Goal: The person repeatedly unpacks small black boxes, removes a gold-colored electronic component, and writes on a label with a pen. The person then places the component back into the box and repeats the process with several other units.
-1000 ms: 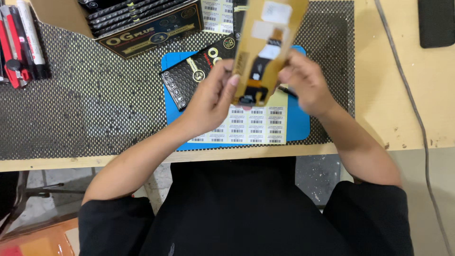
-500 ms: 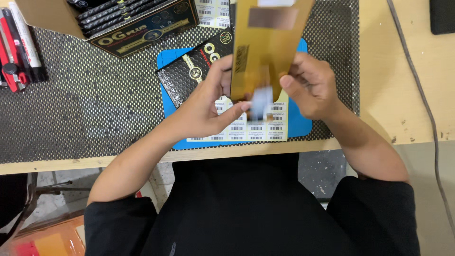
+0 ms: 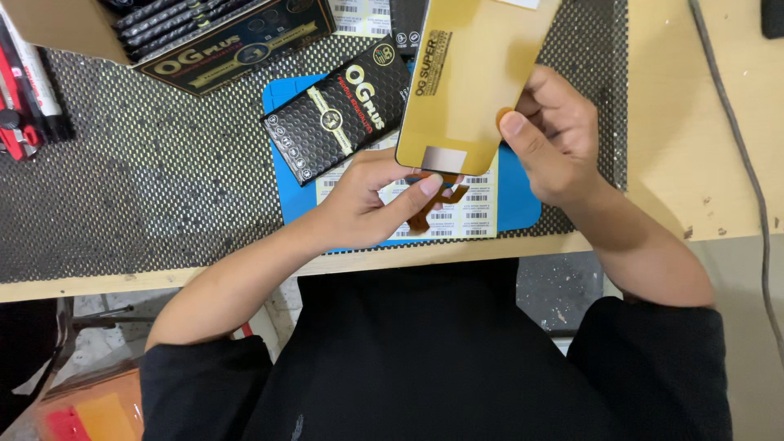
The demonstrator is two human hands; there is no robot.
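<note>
Holding gold panel [image 3: 469, 77] between hands, right hand [image 3: 555, 139] gripping edge, left hand [image 3: 371, 204] beneath

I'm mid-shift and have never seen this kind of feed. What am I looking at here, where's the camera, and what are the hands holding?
There is no machine: a person works with bare hands, filmed by a camera on their head looking down. The right hand holds a flat gold panel by its edge; the left hand pinches its lower end, where an orange ribbon strip hangs. Underneath lie a blue mat, a sheet of barcode stickers and a black patterned box, all on a dark mesh pad on a wooden table. A carton of similar boxes sits at the top left.
</note>
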